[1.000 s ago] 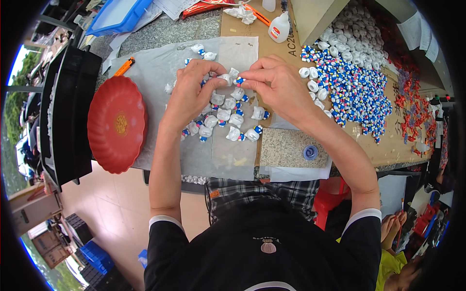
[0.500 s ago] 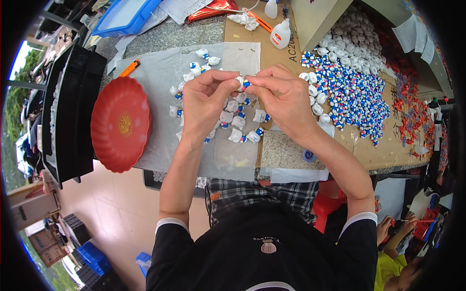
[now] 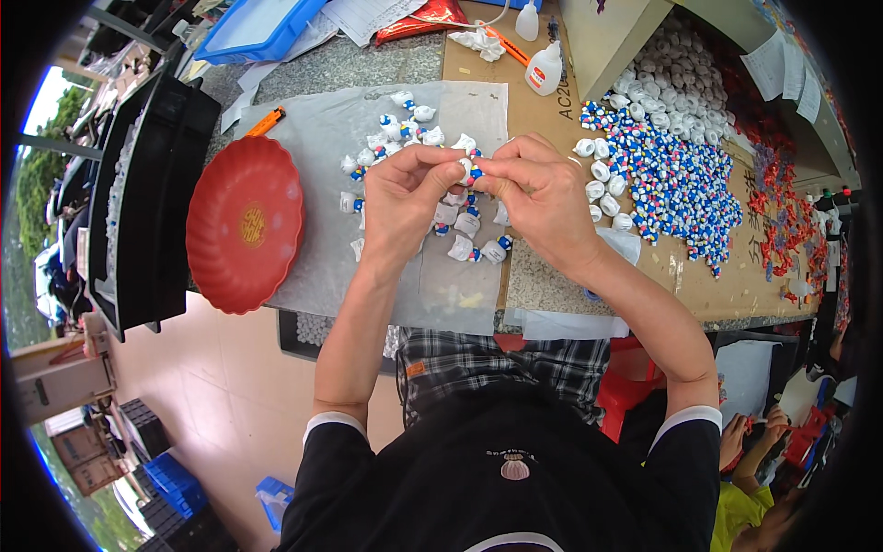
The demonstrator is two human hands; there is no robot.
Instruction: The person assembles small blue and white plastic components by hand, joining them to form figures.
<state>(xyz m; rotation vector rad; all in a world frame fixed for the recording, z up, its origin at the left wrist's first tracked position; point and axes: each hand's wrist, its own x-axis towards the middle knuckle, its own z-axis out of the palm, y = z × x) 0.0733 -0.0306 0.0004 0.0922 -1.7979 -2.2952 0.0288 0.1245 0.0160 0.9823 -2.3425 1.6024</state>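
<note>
While both our hands meet above grey sheet, left hand and right hand pinch same small white figure with blue-red bits between fingertips, fingers closed on it. Figure held just over loose cluster of similar white figures on sheet. Red plate left of sheet. Big pile of blue-white-red pieces on cardboard at right. Glue bottle beyond.

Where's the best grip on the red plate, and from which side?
Take the red plate by its raised rim on the near edge, which seems to overhang the table front, so fingers can likely slip under. Its far and right sides lie flat on the plastic sheet, with a black tray to its left.
</note>
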